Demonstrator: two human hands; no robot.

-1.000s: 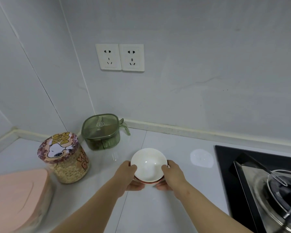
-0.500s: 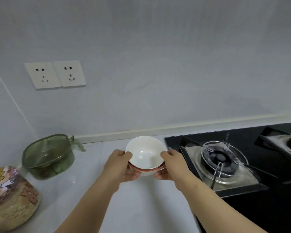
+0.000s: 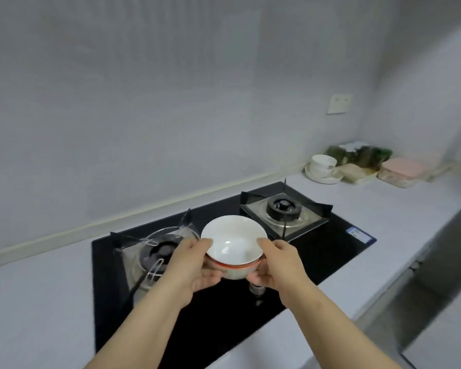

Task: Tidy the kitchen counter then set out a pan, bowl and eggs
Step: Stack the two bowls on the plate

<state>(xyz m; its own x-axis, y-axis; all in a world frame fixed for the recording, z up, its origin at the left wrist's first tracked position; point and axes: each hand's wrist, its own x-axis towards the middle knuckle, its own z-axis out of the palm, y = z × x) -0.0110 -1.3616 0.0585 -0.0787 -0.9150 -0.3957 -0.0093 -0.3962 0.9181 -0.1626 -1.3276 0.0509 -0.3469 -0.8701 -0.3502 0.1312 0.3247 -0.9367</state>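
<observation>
Item inspected: a white glazed ceramic bowl [image 3: 233, 242] with an orange-red band under its rim, upright and empty. Whether the band belongs to a second bowl nested beneath cannot be told. The bowl is at the centre of the frame, resting on no surface.

The left grip [image 3: 194, 265] pinches the bowl with the thumb over the near-left rim and the fingers curled beneath the wall. The right grip [image 3: 277, 265] does the same on the opposite side.

Directly below lies the black glass gas hob [image 3: 330, 251]. Its wire-framed left burner [image 3: 160, 251] is just beside the left grip. The pale bench [image 3: 37, 302] surrounds the hob. At upper right, well apart, stand stacked white dishes [image 3: 322, 167] and a pink-lidded container [image 3: 399, 169].

Assessed risks:
- The glaze is smooth and the hold bears mostly on the rim, so a slackened thumb could drop the bowl onto the glass and crack either.
- Lowering it leftward could catch the burner's wire support and tilt the bowl.
- Setting it on the hob rather than the bench would obstruct the pan's place.
</observation>
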